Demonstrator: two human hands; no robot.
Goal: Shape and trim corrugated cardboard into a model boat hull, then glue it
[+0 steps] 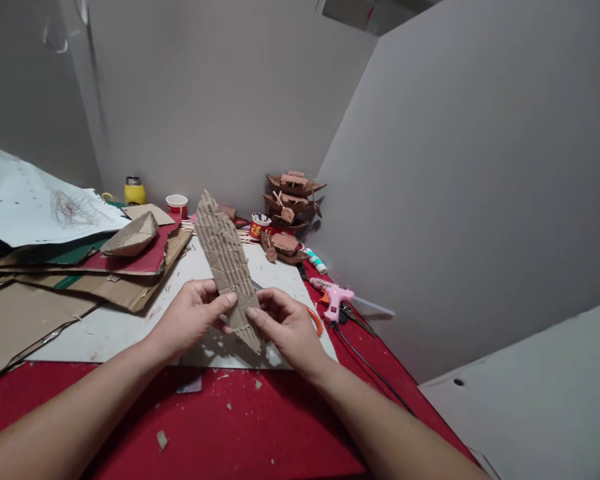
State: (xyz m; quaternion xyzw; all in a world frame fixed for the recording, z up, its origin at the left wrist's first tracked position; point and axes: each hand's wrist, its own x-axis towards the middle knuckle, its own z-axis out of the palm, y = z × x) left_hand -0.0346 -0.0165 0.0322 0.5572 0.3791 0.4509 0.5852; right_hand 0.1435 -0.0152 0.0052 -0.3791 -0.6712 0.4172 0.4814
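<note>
A long strip of corrugated cardboard (225, 250), pointed at the lower end and ridged on its face, is held up in front of me, tilted to the left. My left hand (195, 313) pinches its lower left edge, thumb on the face. On the opposite edge, my right hand (290, 327) grips it between thumb and fingers. Behind the right hand shows an orange handle loop (315, 321); whether that hand also holds it I cannot tell. Beneath both hands lies a white board (115, 340).
Stacked cardboard sheets (130, 287) lie left, topped by a folded cardboard boat (133, 235). Several brown model boats (295, 200) stand at the back near a paper cup (259, 227). A pink glue gun (335, 297) with its cord rests right on the red tablecloth (220, 427).
</note>
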